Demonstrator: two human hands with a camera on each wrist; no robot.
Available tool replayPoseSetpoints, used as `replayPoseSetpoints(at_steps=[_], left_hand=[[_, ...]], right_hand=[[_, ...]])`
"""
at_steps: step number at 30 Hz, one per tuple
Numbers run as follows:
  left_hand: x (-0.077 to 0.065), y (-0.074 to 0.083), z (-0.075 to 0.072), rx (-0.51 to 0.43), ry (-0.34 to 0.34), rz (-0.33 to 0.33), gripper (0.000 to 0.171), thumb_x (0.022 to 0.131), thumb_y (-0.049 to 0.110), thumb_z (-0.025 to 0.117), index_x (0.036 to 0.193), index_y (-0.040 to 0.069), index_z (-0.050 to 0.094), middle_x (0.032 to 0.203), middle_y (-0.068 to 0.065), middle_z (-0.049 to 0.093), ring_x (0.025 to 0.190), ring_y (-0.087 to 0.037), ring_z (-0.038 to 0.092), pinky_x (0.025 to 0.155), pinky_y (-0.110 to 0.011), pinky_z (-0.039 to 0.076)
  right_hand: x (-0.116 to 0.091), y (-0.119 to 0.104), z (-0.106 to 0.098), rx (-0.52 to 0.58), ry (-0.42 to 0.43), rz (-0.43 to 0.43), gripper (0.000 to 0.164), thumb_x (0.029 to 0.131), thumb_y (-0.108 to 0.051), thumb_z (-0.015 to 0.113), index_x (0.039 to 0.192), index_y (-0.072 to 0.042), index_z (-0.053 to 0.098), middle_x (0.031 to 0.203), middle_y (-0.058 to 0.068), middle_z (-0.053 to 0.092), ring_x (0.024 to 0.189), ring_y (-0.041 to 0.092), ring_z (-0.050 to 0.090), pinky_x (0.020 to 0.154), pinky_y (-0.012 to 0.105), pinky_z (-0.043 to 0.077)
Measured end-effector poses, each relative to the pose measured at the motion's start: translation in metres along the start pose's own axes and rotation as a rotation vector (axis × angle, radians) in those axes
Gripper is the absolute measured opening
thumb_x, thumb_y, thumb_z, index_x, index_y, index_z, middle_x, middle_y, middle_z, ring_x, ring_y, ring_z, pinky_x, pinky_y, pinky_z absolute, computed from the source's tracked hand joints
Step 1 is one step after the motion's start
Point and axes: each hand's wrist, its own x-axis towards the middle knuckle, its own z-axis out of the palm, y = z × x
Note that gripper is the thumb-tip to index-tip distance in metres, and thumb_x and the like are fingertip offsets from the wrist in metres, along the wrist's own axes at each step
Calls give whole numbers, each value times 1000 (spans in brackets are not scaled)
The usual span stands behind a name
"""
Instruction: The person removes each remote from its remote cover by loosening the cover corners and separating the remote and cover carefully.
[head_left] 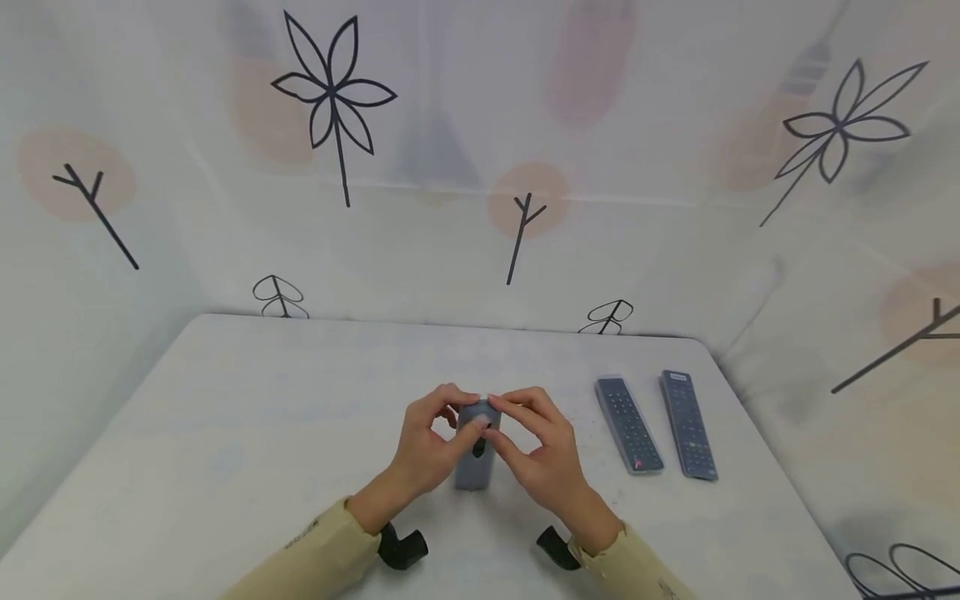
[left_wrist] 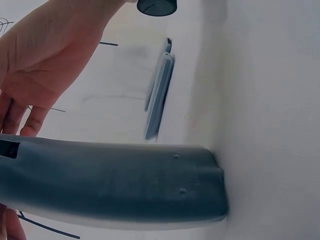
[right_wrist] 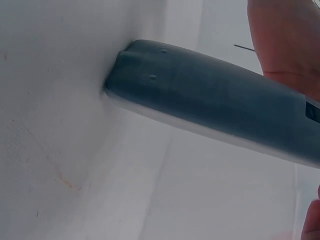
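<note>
A grey-blue remote control (head_left: 472,475) stands on end on the white table, its plain back towards me, with a small black patch near the top. My left hand (head_left: 427,446) pinches its upper end from the left, thumb across the back. From the other side my right hand (head_left: 551,454) pinches the same end with thumb and fingertips. In the left wrist view the remote's lower end (left_wrist: 200,185) meets the table, and pale edging shows along its side. The right wrist view has the remote (right_wrist: 200,90) tilted, with part of the left hand (right_wrist: 285,45) behind it.
Two more remotes lie buttons up on the right of the table (head_left: 262,392): one (head_left: 628,425) nearer the middle, another (head_left: 688,425) nearer the right edge. Black wrist devices (head_left: 405,550) sit under both sleeves. Patterned cloth (head_left: 450,250) hangs behind the table.
</note>
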Motion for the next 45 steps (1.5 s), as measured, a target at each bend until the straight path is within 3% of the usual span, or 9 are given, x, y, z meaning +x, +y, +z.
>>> replayPoseSetpoints(at_steps=[3, 9, 15, 21, 32, 40, 45], left_hand=[[5, 5, -1, 3, -1, 6, 22, 80, -10, 69, 98, 0, 63, 81, -13, 67, 72, -18, 59, 56, -36, 48], [2, -17, 1, 44, -24, 17, 10, 87, 1, 72, 94, 6, 66, 86, -7, 72, 74, -16, 64, 58, -36, 49], [6, -19, 0, 67, -40, 94, 6, 90, 4, 70, 93, 9, 67, 83, -2, 71, 71, -13, 62, 55, -33, 47], [7, -22, 0, 56, -27, 160, 17, 84, -5, 69, 90, 11, 67, 78, 0, 67, 67, -12, 57, 52, -30, 45], [4, -23, 1, 5, -19, 234, 15, 84, -3, 68, 96, 5, 68, 73, 1, 62, 63, -11, 53, 51, -25, 43], [1, -22, -2, 14, -31, 226, 20, 82, -6, 68, 99, 6, 68, 75, -2, 64, 64, -12, 53, 51, -26, 43], [0, -23, -4, 22, -42, 197, 21, 83, -7, 68, 100, 6, 69, 75, -1, 64, 64, -12, 53, 51, -26, 43]], right_hand=[[2, 0, 1, -17, 15, -2, 36, 95, -24, 70, 118, 3, 69, 105, 13, 62, 97, 25, 61, 89, 22, 49], [4, -2, 3, -98, 74, -36, 32, 97, -25, 67, 113, 3, 72, 102, 12, 62, 95, 27, 58, 83, 22, 48], [11, -3, 6, -306, 145, -226, 28, 99, -21, 64, 106, 5, 73, 100, 19, 59, 93, 33, 54, 78, 35, 43], [16, -6, 4, -423, 146, -349, 23, 99, -12, 61, 102, 7, 74, 95, 17, 62, 87, 32, 61, 77, 39, 51], [18, -16, 3, -500, 179, -361, 21, 98, -10, 60, 93, 2, 76, 87, 14, 66, 81, 30, 67, 62, 39, 51], [19, -21, 7, -502, 203, -350, 19, 98, -7, 59, 89, 3, 72, 86, 15, 67, 81, 31, 69, 60, 38, 50], [17, -20, 10, -424, 194, -277, 20, 99, -6, 57, 89, 7, 68, 93, 18, 68, 84, 32, 70, 66, 35, 56]])
